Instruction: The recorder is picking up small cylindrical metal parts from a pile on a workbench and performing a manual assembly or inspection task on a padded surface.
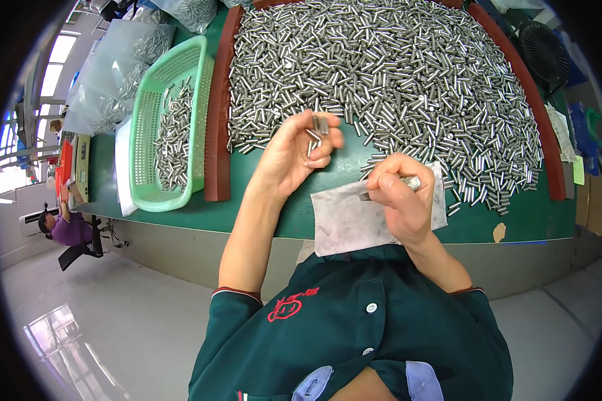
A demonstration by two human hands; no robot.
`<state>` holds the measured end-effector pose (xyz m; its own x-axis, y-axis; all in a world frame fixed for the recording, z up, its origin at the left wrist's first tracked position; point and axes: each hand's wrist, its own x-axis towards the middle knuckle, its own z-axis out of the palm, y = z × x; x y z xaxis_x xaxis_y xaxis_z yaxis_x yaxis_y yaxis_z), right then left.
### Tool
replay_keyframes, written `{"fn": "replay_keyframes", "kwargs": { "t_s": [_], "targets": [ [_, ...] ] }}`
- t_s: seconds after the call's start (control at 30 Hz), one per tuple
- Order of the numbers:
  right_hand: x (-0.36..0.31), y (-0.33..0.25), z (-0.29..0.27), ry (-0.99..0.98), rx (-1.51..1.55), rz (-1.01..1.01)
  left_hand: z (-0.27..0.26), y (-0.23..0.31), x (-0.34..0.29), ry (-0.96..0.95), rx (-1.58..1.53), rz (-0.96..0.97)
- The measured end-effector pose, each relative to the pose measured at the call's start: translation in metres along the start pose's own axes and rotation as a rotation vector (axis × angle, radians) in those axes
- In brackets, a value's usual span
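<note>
My left hand (293, 155) is raised just in front of the near edge of a wide heap of short metal pins (381, 73). Its fingers curl around several loose metal pins (322, 125), palm turned up. To its right, my right hand (405, 204) is closed in a pinch on a slim tool (413, 182) with a whitish wrapped end. A dark pointed tip pokes out on the left of those fingers; the tool's exact kind is unclear. Beneath the right hand lies a smudged whitish sheet (344, 224), cloth or paper, at the table's front edge.
Red-brown rails (219, 134) border the heap on the green table (281, 220). Left stands a light green basket (140, 134) partly filled with pins, beside clear bags (104, 87) of pins. A black fan (543, 52) is at far right. Another person (71, 229) sits far left.
</note>
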<state>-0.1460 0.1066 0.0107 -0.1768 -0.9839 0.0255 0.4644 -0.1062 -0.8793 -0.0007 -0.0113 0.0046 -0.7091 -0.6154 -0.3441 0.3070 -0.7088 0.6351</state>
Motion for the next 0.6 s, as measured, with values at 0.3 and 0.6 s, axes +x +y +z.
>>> {"fn": "replay_keyframes", "kwargs": {
  "t_s": [0.3, 0.6],
  "targets": [
    [0.0, 0.004, 0.001, -0.003, 0.031, -0.023, -0.004, 0.081, -0.073, 1.024, 1.445, 1.03],
    [0.002, 0.003, 0.001, 0.032, 0.017, -0.031, -0.023, 0.05, -0.053, 0.628, 1.786, 0.986]
  ]
}}
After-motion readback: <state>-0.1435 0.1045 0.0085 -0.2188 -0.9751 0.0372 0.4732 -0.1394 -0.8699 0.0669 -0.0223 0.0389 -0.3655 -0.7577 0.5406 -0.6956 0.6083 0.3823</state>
